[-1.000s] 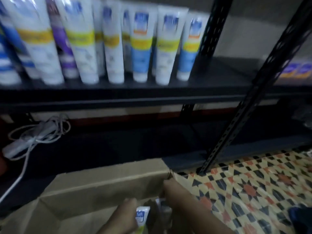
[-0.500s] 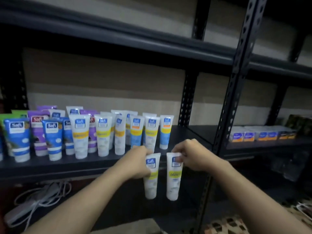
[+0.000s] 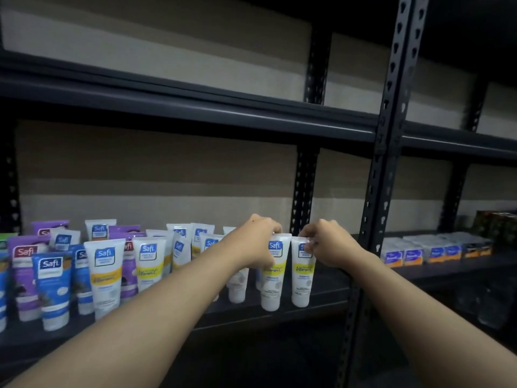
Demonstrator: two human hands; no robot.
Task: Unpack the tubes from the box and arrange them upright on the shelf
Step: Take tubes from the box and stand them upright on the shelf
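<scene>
My left hand (image 3: 256,242) pinches the top of a white tube with a yellow band (image 3: 274,275), cap down, over the front of the dark shelf (image 3: 321,295). Right beside it, my right hand (image 3: 328,243) pinches the top of a second white and yellow tube (image 3: 302,278), also cap down. Both tubes stand upright at the right end of a crowd of several white, blue and purple tubes (image 3: 105,273) on the same shelf. Whether the two caps touch the shelf I cannot tell. The box is out of view.
A perforated black upright post (image 3: 383,191) rises just right of my right hand. Past it, small blue and orange boxes (image 3: 425,252) line the neighbouring shelf. An upper shelf board (image 3: 195,107) runs overhead. The shelf between the held tubes and the post holds nothing.
A second ago both hands were down in the cardboard box on the floor. They came up with one tube each and now hold them upright at the shelf, next to the row.
</scene>
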